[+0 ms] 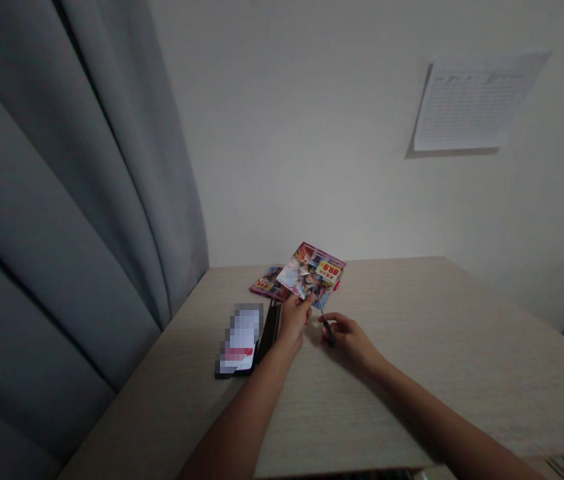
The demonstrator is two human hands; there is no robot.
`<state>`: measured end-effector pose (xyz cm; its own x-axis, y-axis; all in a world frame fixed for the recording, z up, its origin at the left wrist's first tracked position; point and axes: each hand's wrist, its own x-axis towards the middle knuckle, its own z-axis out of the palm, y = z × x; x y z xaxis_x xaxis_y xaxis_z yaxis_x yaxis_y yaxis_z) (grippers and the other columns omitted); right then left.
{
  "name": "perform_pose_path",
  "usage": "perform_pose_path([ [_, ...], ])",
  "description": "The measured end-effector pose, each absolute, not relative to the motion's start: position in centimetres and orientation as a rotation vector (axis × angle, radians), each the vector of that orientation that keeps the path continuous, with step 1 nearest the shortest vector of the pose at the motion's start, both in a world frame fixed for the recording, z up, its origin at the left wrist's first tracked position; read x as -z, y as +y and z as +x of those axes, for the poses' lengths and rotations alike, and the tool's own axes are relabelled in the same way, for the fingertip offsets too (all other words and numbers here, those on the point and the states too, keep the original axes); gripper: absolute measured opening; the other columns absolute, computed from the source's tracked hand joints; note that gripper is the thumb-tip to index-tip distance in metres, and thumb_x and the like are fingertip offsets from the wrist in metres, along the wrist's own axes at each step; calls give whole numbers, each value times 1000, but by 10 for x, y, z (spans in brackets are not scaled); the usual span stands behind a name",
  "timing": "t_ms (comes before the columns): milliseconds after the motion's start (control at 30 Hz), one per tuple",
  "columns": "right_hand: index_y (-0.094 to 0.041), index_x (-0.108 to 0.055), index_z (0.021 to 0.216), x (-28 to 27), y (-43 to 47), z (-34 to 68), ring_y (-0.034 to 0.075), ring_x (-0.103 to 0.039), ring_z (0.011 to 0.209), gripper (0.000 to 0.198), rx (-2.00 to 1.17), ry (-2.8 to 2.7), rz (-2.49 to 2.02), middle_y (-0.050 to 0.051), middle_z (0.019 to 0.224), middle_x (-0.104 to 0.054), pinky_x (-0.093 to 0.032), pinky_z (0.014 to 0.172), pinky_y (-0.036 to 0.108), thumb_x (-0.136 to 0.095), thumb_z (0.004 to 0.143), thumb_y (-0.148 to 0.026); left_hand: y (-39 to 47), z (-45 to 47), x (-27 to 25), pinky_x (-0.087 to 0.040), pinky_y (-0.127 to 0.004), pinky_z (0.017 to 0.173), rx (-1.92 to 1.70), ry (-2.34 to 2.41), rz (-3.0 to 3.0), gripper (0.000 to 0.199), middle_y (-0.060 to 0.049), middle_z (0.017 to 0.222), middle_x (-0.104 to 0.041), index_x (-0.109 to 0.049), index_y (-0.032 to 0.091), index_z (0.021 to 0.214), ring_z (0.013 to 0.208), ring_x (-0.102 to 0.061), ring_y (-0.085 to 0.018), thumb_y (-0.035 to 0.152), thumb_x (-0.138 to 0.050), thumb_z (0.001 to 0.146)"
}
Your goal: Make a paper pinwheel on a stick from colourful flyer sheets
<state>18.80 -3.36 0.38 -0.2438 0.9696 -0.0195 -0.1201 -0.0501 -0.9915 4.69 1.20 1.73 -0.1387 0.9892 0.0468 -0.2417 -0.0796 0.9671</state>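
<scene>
My left hand (296, 317) pinches the lower edge of a colourful printed leaflet (307, 270), holding it raised and tilted above the table. In my right hand (349, 337) is a pair of scissors (329, 331) with dark handles. Their thin blades point up and away, reaching the leaflet's lower edge near my left fingers. Whether the blades are spread or closed is too small to tell. Behind the held leaflet, more printed leaflets (268, 285) lie on the table, partly covered by it.
A phone (243, 340) with a lit, blurred screen lies left of my left forearm, beside a dark flat item (271, 327). The pale wooden table (437, 333) meets a white wall. A grey curtain (112, 200) hangs at left; a printed sheet (469, 103) is on the wall.
</scene>
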Motion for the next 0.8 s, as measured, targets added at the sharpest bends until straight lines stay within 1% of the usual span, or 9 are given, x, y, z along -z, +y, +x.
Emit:
perform_pose_path([
  [133,-17,-66,97,-5,-34,187,14,-54,57,41,-1465,-1274,-1036,1,62,-64,-36,54,26,-73,63,-40,11,47,-18,-23,-17,39,-1453,1088,998,41,8,50,-48,-60,17,75,41,-39,-5,50,-82,64],
  [300,-17,-65,95,-6,-34,188,14,-52,55,41,-1468,-1286,-1017,0,60,-64,-36,54,26,-73,61,-39,11,47,-17,-23,-17,39,-1453,1085,993,41,8,50,-48,-60,17,76,40,-38,-5,50,-82,64],
  [433,-17,-66,96,-2,-32,189,14,-53,57,41,-1481,-1293,-1010,1,63,-65,-37,55,26,-71,61,-38,11,47,-17,-23,-17,39,-1459,1079,993,41,8,51,-48,-60,17,76,41,-38,-5,50,-82,64],
  [633,-17,-65,100,0,-32,189,13,-52,54,45,-1515,-1256,-1020,-1,61,-63,-36,54,26,-75,62,-41,12,47,-17,-22,-17,39,-1458,1079,995,43,8,50,-48,-59,18,75,41,-38,-4,52,-82,64],
  [800,-16,-66,102,-3,-33,190,13,-52,56,49,-1487,-1274,-1014,1,64,-65,-34,55,26,-77,63,-43,13,46,-16,-21,-17,38,-1444,1087,999,45,9,48,-46,-58,17,73,39,-35,-4,53,-83,61],
])
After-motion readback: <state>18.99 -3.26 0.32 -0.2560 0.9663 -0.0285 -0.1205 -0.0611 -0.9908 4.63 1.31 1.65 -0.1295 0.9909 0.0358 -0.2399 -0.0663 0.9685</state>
